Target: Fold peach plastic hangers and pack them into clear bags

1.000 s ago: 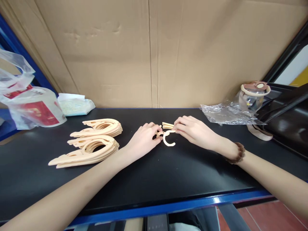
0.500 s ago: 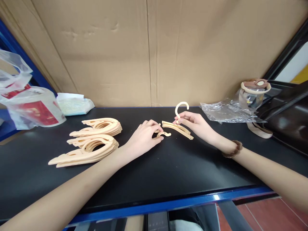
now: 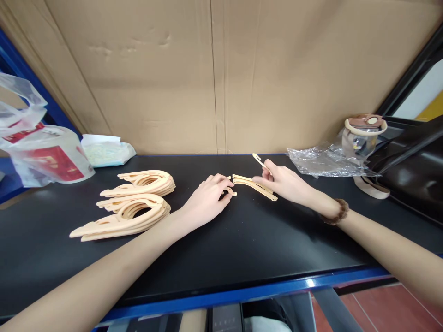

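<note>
Above the black tabletop [image 3: 221, 249], the right hand [image 3: 285, 182] hung at the right part of the pale strips [image 3: 266, 191], while the left hand [image 3: 207, 198] lay just left of them. The right pinched a slim hook [image 3: 258, 158], tip slanting up beyond the strips; the left's thumb and finger sat close about a curved piece [image 3: 234, 193], how firmly I could not tell. A light pinch seemed best, knuckles clear of the strips so none slid askew. Well right of the strips lay a dark bag [image 3: 415, 170]; well left, a carrier bag [image 3: 55, 157], then, nearer, hanger stacks [image 3: 161, 210]. A crinkled wrapper [image 3: 318, 161] and clear bottle [image 3: 362, 144] sat beyond the strips, rightward. The strips themselves were the right thumb's closest obstacle.
</note>
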Demonstrator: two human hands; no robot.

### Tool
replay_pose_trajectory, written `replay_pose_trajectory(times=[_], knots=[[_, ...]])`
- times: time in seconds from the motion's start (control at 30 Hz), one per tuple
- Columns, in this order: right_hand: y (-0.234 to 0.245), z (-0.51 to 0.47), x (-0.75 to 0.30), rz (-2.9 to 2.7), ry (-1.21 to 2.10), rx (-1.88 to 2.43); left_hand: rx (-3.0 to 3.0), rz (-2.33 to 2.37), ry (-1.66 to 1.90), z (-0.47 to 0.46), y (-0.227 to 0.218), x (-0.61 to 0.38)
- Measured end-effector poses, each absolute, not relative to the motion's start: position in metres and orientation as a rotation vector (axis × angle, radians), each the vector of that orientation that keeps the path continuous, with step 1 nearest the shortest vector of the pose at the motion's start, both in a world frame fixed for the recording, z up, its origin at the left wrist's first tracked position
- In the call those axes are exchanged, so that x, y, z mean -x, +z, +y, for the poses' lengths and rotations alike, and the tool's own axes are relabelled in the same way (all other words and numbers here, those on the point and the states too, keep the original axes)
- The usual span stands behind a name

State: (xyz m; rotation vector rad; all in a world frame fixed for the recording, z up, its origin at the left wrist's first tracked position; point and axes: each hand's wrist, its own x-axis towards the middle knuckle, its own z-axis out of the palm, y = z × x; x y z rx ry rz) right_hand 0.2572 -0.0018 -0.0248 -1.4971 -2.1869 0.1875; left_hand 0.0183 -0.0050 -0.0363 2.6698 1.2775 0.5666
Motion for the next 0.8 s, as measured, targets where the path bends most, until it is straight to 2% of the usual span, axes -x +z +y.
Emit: replay_pose_trajectory(times=[0.17,0.4,0.57,0.7,0.8], knots=[[-0.028,-0.004,-0.251,-2.348,0.04,1.42,-2.658,1.278,0.551,-0.008,-0.034,-0.02],[-0.027,-0.004,-0.248,-2.333,0.112,1.306,-2.69,1.304,0.634,-0.007,-0.035,-0.021],[-0.021,-0.012,-0.241,-1.969,0.708,1.178,-2.424,1.255,1.044,-0.01,-0.028,-0.025],[-0.019,-0.022,-0.231,-1.778,1.088,0.994,-1.781,1.012,1.044,-0.017,-0.018,-0.028],[-0.019,-0.029,-0.226,-1.714,1.231,0.888,-1.387,0.846,1.052,-0.021,-0.013,-0.03]])
